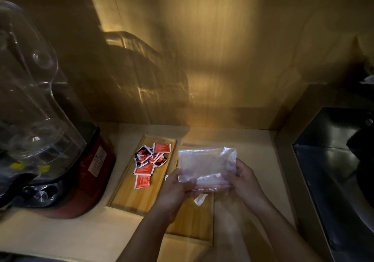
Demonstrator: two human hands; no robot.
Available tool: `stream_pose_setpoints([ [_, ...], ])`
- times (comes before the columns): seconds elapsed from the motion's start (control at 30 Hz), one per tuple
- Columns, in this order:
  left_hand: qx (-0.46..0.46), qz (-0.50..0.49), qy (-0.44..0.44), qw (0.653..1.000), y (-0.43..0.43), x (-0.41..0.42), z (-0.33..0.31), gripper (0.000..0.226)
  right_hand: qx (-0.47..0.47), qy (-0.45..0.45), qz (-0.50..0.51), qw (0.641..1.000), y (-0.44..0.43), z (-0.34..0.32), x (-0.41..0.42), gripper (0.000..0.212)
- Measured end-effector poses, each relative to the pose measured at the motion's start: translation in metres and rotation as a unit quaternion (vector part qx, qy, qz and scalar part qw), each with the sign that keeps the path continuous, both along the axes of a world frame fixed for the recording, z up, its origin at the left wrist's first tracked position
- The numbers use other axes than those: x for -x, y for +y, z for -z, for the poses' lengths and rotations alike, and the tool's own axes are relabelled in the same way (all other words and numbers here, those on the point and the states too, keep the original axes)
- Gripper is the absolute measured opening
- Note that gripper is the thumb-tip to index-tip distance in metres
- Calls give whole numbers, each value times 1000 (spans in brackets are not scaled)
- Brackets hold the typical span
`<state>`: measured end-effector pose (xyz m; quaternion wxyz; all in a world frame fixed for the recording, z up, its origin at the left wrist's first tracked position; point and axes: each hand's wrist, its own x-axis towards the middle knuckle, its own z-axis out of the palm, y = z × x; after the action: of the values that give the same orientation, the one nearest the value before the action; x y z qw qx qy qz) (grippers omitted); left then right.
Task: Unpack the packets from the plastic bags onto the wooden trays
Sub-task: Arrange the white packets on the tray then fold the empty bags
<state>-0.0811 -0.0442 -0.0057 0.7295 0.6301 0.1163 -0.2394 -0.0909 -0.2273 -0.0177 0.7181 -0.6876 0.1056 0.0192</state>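
I hold a clear plastic bag (206, 164) above the right wooden tray (192, 223), and pale packets show faintly through its film. My left hand (178, 189) grips its lower left corner. My right hand (240, 178) grips its lower right edge. A white scrap (200, 199) hangs below the bag between my hands. The left wooden tray (131, 197) holds several red and black packets (149, 160) piled at its far end.
A red blender base (81, 180) with a clear jar (30, 100) stands left of the trays. A dark metal sink (334, 180) lies to the right behind a wooden partition (287, 160). A wooden wall rises close behind the trays.
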Motion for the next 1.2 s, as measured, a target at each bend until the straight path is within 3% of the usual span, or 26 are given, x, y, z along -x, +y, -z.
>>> stream_pose_setpoints([
  [0.2, -35, -73, -26, 996, 34, 7, -3, 20, 95, 6, -39, 995, 38, 3, -8, 14],
  [0.3, -42, -119, -32, 992, 58, 11, -4, 17, 70, 8, -49, 996, 60, 4, -10, 4],
  [0.4, -31, -143, -22, 989, 87, 20, -4, 13, 59, 11, -51, 997, 85, 5, -11, 4],
  [0.67, 5, -257, 7, 966, 170, 65, -6, 4, 135, -33, -111, 984, 170, 8, -5, 20],
  [0.77, -10, -292, 14, 956, 197, 91, -5, 15, 147, -48, -153, 976, 203, 11, 6, 15],
  [0.97, -20, -398, 73, 914, 247, 145, 18, 7, 150, -51, -224, 962, 270, 27, 33, 3],
  [1.1, -46, -470, 117, 873, 274, 173, 38, 10, 168, -42, -258, 950, 309, 39, 57, 27],
  [1.2, -50, -524, 132, 840, 289, 190, 52, 17, 200, -51, -317, 926, 334, 52, 67, 22],
])
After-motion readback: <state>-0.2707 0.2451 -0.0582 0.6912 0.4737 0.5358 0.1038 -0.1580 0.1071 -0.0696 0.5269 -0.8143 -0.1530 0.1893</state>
